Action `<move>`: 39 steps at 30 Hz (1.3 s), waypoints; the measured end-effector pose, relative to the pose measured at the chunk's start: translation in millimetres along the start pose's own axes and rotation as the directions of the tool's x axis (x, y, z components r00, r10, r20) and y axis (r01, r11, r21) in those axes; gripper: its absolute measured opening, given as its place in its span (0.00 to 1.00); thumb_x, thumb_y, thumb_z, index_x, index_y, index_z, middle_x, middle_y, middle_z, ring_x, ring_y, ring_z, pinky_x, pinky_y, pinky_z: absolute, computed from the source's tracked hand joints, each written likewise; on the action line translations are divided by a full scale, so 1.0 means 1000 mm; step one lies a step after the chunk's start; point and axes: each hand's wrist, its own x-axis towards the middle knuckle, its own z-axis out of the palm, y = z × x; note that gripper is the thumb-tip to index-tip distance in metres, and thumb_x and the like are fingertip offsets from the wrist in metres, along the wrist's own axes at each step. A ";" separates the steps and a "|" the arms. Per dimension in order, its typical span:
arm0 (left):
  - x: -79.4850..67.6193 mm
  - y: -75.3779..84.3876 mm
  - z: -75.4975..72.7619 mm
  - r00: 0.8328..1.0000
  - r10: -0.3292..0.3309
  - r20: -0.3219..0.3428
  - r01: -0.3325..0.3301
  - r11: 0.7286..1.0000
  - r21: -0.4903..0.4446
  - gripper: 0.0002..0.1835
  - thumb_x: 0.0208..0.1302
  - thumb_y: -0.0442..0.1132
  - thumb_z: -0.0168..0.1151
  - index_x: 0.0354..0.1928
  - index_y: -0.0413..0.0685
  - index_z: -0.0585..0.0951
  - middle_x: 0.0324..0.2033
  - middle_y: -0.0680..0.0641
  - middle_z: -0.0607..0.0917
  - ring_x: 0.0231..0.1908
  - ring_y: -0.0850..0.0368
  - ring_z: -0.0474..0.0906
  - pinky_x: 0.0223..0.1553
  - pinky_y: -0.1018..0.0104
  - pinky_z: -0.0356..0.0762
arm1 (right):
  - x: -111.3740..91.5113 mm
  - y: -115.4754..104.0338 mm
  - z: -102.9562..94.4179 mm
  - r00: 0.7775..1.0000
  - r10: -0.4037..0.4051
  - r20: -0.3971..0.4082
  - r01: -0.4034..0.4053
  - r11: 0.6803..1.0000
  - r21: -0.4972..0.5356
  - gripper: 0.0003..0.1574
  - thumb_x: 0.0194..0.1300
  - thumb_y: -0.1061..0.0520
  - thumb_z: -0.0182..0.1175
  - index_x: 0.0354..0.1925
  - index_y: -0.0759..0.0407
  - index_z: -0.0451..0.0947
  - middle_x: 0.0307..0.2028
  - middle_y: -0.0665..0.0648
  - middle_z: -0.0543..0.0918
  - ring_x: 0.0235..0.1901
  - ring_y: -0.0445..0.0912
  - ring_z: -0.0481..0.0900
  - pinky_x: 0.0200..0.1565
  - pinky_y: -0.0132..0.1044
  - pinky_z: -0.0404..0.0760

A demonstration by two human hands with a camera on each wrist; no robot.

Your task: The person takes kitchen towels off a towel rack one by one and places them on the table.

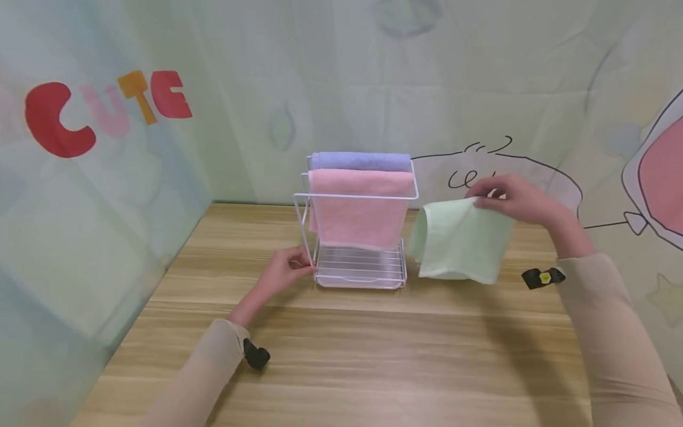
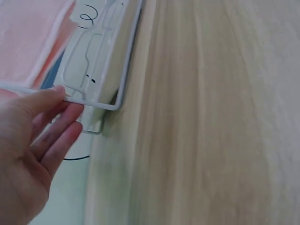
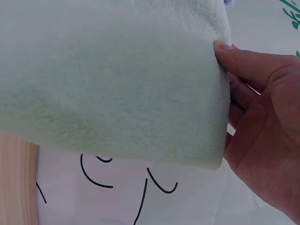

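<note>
A white wire towel rack [image 1: 356, 196] stands on the wooden table, a folded pink towel [image 1: 360, 219] over one bar and a folded blue-purple towel [image 1: 360, 160] over the bar behind it. My left hand [image 1: 283, 271] pinches the rack's side wire low down at its left; in the left wrist view, thumb and fingers meet on that wire [image 2: 96, 104]. To the right of the rack, my right hand [image 1: 517, 198] holds up a folded pale green towel [image 1: 464, 240] by its top edge. In the right wrist view the thumb [image 3: 243, 61] presses on the towel's edge.
The rack's base holds a shallow tray [image 1: 360, 265] under wire bars. The light wood table [image 1: 341, 356] reaches toward me. Printed curtains [image 1: 240, 89] hang behind and at the left, with coloured letters [image 1: 58, 121] on the left one. A black strap [image 1: 256, 354] is on my left sleeve.
</note>
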 end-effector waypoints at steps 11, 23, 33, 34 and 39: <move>0.003 -0.016 -0.003 0.997 0.051 0.055 -0.047 0.997 -0.059 0.08 0.58 0.32 0.70 0.39 0.38 0.83 0.34 0.39 0.88 0.33 0.64 0.82 0.40 0.74 0.84 | 0.030 0.034 0.033 0.996 0.057 0.067 -0.058 0.998 0.016 0.10 0.68 0.60 0.61 0.46 0.53 0.85 0.45 0.55 0.87 0.43 0.47 0.80 0.45 0.39 0.79; 0.003 -0.019 -0.001 0.999 0.021 0.034 -0.018 0.996 -0.089 0.09 0.57 0.31 0.70 0.38 0.36 0.83 0.33 0.37 0.88 0.30 0.68 0.79 0.35 0.74 0.82 | 0.064 0.058 0.056 0.996 0.084 0.014 -0.084 0.995 0.059 0.14 0.69 0.64 0.57 0.51 0.63 0.81 0.49 0.65 0.85 0.50 0.58 0.81 0.54 0.54 0.81; 0.002 -0.022 -0.003 0.998 0.020 0.065 -0.012 0.994 -0.113 0.07 0.59 0.32 0.69 0.39 0.37 0.85 0.35 0.37 0.88 0.32 0.68 0.80 0.39 0.75 0.82 | 0.075 0.085 0.090 0.972 0.232 -0.048 -0.223 0.964 0.145 0.15 0.69 0.63 0.58 0.53 0.61 0.80 0.51 0.66 0.83 0.54 0.58 0.77 0.59 0.55 0.77; 0.001 -0.021 -0.002 0.998 0.009 0.066 -0.001 0.994 -0.112 0.07 0.59 0.33 0.69 0.39 0.38 0.85 0.35 0.38 0.88 0.32 0.67 0.80 0.39 0.74 0.82 | 0.075 0.085 0.093 0.969 0.244 -0.045 -0.235 0.961 0.146 0.15 0.70 0.63 0.57 0.53 0.61 0.80 0.52 0.66 0.83 0.55 0.58 0.77 0.60 0.56 0.76; -0.002 -0.016 0.002 0.999 -0.012 0.036 0.017 0.989 -0.147 0.08 0.60 0.32 0.68 0.40 0.36 0.85 0.37 0.37 0.89 0.33 0.69 0.82 0.42 0.74 0.83 | 0.069 0.089 0.100 0.966 0.247 -0.081 -0.235 0.963 0.134 0.15 0.69 0.64 0.57 0.53 0.63 0.80 0.52 0.67 0.83 0.55 0.60 0.77 0.60 0.57 0.77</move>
